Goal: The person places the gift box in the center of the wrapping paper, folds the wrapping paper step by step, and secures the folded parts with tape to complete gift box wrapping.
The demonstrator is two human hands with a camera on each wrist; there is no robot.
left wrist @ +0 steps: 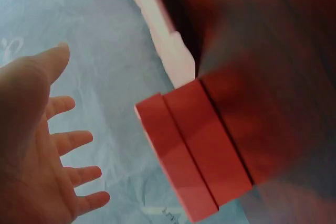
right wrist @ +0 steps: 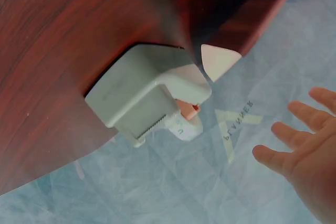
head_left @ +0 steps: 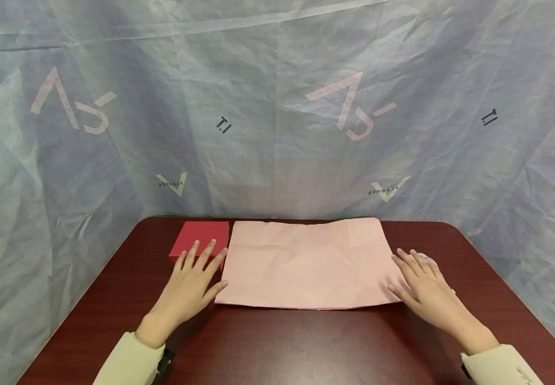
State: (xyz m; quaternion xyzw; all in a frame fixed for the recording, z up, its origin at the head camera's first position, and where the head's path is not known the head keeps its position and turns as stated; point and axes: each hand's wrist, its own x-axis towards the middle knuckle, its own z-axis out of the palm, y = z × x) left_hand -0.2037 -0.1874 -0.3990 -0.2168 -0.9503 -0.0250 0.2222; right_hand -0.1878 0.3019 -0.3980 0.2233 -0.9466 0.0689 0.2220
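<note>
My left hand (head_left: 187, 291) hovers with spread, straight fingers over the front of a red lidded box (head_left: 201, 238), holding nothing. In the left wrist view the box (left wrist: 194, 142) stands beyond the fingers, its lid closed. My right hand (head_left: 426, 293) is also spread and holds nothing, near the right edge of a large pale pink sheet of paper (head_left: 306, 264). Behind its fingers a whitish tape dispenser (head_left: 425, 259) is mostly hidden. The right wrist view shows this tape dispenser (right wrist: 142, 87) more fully, with a toothed cutting edge and an orange part inside.
The dark red-brown wooden table (head_left: 301, 342) has rounded far corners. A grey-blue printed sheet (head_left: 267, 149) hangs close behind it and along both sides. The pink paper lies flat across the middle, slightly creased, right beside the box.
</note>
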